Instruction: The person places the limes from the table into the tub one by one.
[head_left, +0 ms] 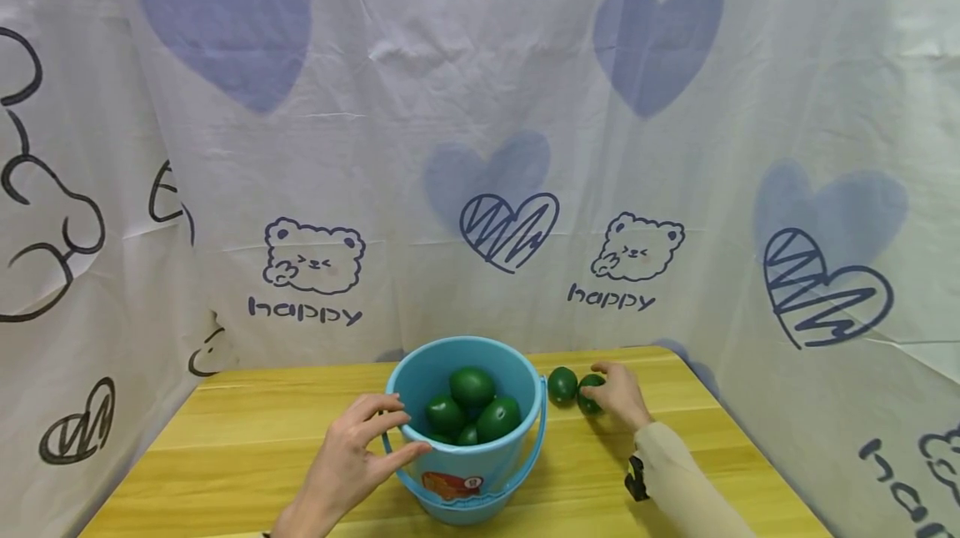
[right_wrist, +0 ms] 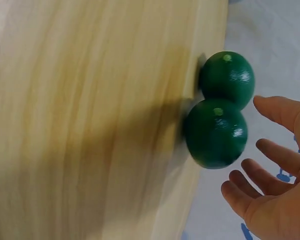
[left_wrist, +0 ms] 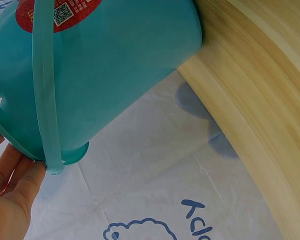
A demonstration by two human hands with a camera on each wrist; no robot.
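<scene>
A light blue bucket [head_left: 467, 463] stands upright on the table, with several glossy dark green fruits [head_left: 472, 388] inside. My left hand [head_left: 352, 455] is at the bucket's left rim, its fingers extended and touching the edge near the handle joint. Two more green fruits lie side by side to the right of the bucket: the left one [head_left: 562, 385] and the right one [right_wrist: 216, 134], both smooth with a pale stem spot. Around the right fruit my right hand [head_left: 621, 394] is spread; in the right wrist view its fingers [right_wrist: 277, 162] stand apart from it.
The wooden table [head_left: 285, 429] carries the bucket and the loose fruits. White cloth [head_left: 450, 104] printed with hearts and bears hangs behind and at both sides. The bucket's blue handle [left_wrist: 45, 90] hangs down along its front.
</scene>
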